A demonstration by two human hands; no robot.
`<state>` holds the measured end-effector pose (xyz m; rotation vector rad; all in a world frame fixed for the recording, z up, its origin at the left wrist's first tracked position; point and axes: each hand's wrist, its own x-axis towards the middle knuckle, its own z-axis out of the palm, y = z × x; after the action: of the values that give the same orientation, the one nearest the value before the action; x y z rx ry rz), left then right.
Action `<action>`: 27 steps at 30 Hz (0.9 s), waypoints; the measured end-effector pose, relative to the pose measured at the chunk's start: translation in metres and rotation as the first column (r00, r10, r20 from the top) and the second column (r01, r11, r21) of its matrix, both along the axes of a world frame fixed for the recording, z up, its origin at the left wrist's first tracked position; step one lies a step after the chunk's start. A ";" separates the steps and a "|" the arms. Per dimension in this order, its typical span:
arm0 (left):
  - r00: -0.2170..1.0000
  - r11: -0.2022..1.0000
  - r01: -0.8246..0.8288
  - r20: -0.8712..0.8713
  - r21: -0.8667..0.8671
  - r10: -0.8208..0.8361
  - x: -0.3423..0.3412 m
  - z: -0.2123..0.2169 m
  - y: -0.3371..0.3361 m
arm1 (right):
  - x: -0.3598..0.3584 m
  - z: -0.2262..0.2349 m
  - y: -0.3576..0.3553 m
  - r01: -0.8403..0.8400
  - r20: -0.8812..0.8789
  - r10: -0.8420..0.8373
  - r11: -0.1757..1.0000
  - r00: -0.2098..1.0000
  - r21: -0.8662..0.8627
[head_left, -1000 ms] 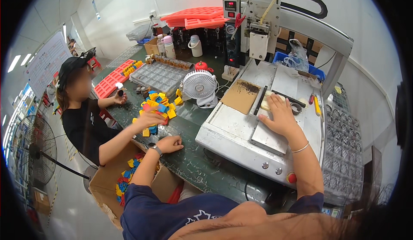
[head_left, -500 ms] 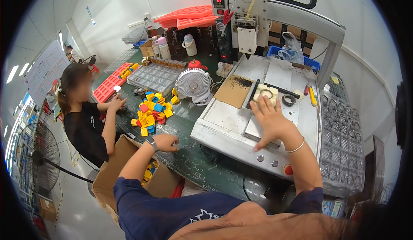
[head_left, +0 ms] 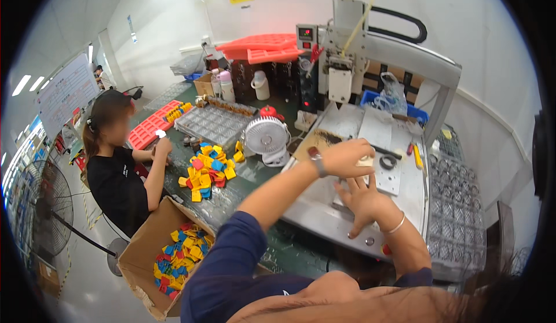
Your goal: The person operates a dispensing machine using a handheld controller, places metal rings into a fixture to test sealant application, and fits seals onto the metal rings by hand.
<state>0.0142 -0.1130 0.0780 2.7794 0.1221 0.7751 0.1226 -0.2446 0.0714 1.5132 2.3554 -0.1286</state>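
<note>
My left hand (head_left: 347, 158), with a watch on its wrist, reaches across to the machine bed. Its fingers curl down over a cream block (head_left: 367, 162), mostly covering it; whatever they grip is hidden. Close below it, my right hand (head_left: 366, 202) is open, fingers spread over the front of the metal fixture plate and pointing toward the block. A dark ring (head_left: 388, 162) lies on the plate just right of the block. Behind it runs a black bar (head_left: 387, 151).
A white fan (head_left: 266, 136) stands left of the machine (head_left: 341, 82). Yellow, red and blue plastic pieces (head_left: 208, 172) lie heaped on the green table; a cardboard box (head_left: 139, 265) holds more. A co-worker (head_left: 119, 166) works at left. Clear trays (head_left: 454, 219) are stacked at right.
My left hand has moved right and away from me, from the table edge to the cream block. My right hand has drawn back slightly toward me. The box's contents now show more.
</note>
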 end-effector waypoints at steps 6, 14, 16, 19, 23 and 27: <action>0.922 0.964 -0.239 -0.285 0.118 0.263 0.032 -0.050 0.032 | 0.000 -0.004 0.000 0.009 0.035 -0.011 0.998 0.999 0.065; 0.932 0.929 -0.348 -0.064 0.125 0.357 0.002 -0.049 0.047 | 0.000 -0.002 0.002 -0.006 0.032 0.003 0.997 0.999 0.081; 0.758 0.756 -0.651 -0.001 0.072 0.652 -0.009 -0.045 0.061 | 0.000 -0.003 0.002 -0.026 0.002 0.026 0.996 1.000 0.080; 0.581 0.582 -0.813 -0.039 0.017 0.813 -0.020 -0.050 0.077 | 0.000 -0.004 0.003 -0.021 0.001 0.021 0.998 1.000 0.065; 0.520 0.524 -0.847 -0.335 -0.085 0.786 -0.020 -0.062 0.083 | -0.001 -0.003 0.005 0.003 0.006 -0.003 0.999 1.000 0.037; 0.546 0.575 -0.816 -0.402 -0.056 0.736 -0.017 -0.065 0.088 | -0.001 -0.003 0.005 0.032 0.031 -0.033 0.999 0.999 0.020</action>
<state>-0.0026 -0.0254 0.0127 2.4951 1.5238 0.3585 0.1217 -0.2397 0.0689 1.5519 2.3147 -0.0899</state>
